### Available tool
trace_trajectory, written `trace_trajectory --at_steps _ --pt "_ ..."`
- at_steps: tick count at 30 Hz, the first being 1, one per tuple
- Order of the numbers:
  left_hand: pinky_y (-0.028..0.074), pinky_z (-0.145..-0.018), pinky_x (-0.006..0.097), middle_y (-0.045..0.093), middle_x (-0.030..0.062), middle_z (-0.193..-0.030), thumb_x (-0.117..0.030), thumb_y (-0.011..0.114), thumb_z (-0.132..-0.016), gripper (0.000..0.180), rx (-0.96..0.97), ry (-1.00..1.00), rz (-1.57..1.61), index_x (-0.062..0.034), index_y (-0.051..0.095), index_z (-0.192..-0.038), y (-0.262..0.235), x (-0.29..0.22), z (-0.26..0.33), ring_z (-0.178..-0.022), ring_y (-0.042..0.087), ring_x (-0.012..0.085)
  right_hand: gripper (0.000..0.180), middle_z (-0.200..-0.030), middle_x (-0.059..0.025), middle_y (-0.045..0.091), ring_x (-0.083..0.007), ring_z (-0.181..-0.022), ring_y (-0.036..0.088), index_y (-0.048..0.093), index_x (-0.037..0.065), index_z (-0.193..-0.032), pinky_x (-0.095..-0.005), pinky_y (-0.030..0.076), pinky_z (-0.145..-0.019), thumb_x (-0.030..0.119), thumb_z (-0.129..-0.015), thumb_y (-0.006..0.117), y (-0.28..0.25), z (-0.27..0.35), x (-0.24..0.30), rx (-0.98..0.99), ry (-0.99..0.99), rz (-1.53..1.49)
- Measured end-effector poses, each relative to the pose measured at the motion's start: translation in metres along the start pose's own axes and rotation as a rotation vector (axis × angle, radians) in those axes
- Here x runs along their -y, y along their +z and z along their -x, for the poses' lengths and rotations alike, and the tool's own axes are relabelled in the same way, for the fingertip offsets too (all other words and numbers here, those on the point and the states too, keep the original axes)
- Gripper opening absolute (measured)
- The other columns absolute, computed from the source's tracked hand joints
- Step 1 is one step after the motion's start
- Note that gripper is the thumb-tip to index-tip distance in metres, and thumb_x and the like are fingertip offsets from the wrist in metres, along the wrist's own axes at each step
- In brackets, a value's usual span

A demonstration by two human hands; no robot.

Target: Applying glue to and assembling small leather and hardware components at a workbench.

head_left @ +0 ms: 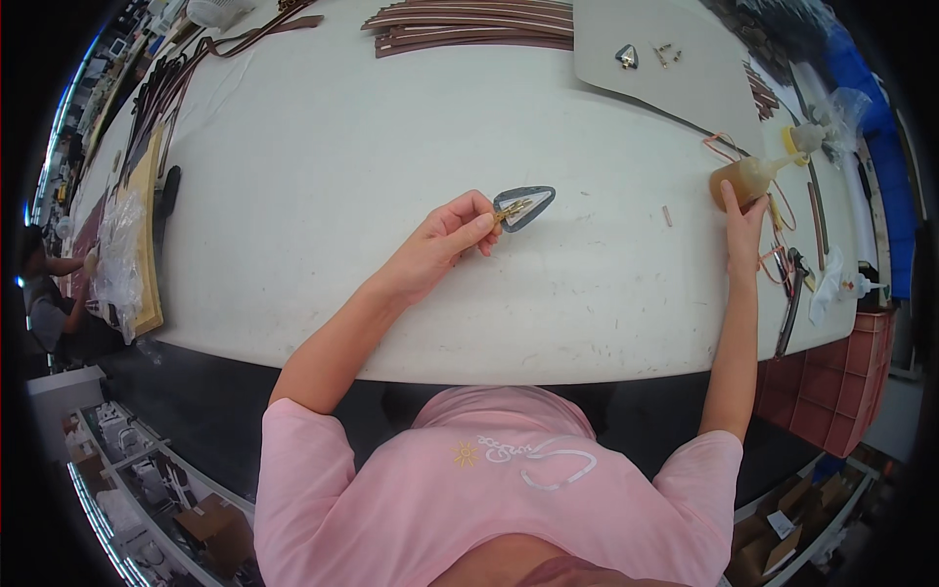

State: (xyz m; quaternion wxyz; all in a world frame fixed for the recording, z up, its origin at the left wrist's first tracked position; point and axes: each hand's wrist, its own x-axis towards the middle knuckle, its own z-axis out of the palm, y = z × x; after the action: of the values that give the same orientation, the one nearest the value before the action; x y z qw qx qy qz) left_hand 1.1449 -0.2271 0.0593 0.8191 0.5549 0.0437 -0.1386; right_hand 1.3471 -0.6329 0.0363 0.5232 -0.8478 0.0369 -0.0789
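Note:
Over the middle of the table, my left hand pinches a small triangular metal ornament with a dark rim, a pale centre and gold-coloured parts near my fingertips. On the right side, my right hand has its fingers round a squeeze bottle of amber liquid. The bottle is tilted, its yellow collar and nozzle toward the far right. How far my fingers wrap under it is hidden.
Brown straps lie along the far edge beside a grey board, which carries another triangular ornament and several small metal pieces. Pliers lie near my right forearm. A red crate stands below the table's right end. Another person sits at far left.

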Motion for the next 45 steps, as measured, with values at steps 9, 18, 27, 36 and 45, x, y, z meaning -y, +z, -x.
trace_trajectory --at_steps 9,18,27,36,45 --pt "0.042 -0.079 0.023 0.059 -0.0016 -0.091 -0.027 0.056 -0.103 0.019 0.009 -0.027 -0.07 -0.0109 0.055 -0.094 -0.011 -0.007 0.011 -0.081 0.049 0.0073 0.055 -0.127 -0.0138 0.059 -0.0217 -0.114 0.059 0.047 -0.001 -0.135 -0.035 0.053 -0.087 0.029 -0.094 0.068 -0.037 -0.011 0.052 -0.479 -0.295 -0.525" --pt "0.044 -0.078 0.023 0.058 -0.0017 -0.088 -0.026 0.055 -0.102 0.019 0.017 -0.042 -0.093 -0.0101 0.057 -0.093 -0.024 -0.012 0.016 -0.08 0.05 0.0067 0.083 -0.139 -0.024 0.05 -0.0303 -0.125 0.056 0.036 -0.008 -0.144 -0.0409 0.055 -0.095 0.042 -0.087 0.071 -0.041 0.059 0.155 0.391 -0.386 -0.484" --pt "0.043 -0.077 0.022 0.054 -0.0036 -0.087 -0.024 0.056 -0.102 0.016 0.045 -0.057 -0.084 -0.0096 0.057 -0.094 -0.027 -0.009 0.017 -0.079 0.046 0.0062 0.06 -0.123 -0.0171 0.061 -0.0254 -0.11 0.064 0.052 0.002 -0.129 -0.04 0.058 -0.087 0.055 -0.1 0.05 0.08 0.085 0.153 0.2 0.165 -0.876" --pt "0.044 -0.077 0.022 0.056 -0.0025 -0.087 -0.028 0.055 -0.103 0.02 0.035 -0.038 -0.103 -0.0092 0.056 -0.094 -0.024 -0.006 0.015 -0.08 0.049 0.0059 0.049 -0.124 -0.0277 0.053 -0.0456 -0.12 0.058 0.045 -0.011 -0.126 -0.0464 0.061 -0.091 0.031 -0.104 0.032 0.121 0.133 0.126 0.841 0.813 -1.222" --pt "0.043 -0.077 0.023 0.054 -0.0026 -0.086 -0.027 0.053 -0.103 0.021 0.067 -0.029 -0.184 -0.0083 0.055 -0.093 -0.022 -0.007 0.014 -0.08 0.048 0.0059 0.049 -0.113 -0.0229 0.056 -0.0463 -0.127 0.052 0.045 -0.01 -0.125 -0.05 0.053 -0.104 0.03 -0.102 0.026 0.12 0.136 0.13 0.824 0.739 -1.174"
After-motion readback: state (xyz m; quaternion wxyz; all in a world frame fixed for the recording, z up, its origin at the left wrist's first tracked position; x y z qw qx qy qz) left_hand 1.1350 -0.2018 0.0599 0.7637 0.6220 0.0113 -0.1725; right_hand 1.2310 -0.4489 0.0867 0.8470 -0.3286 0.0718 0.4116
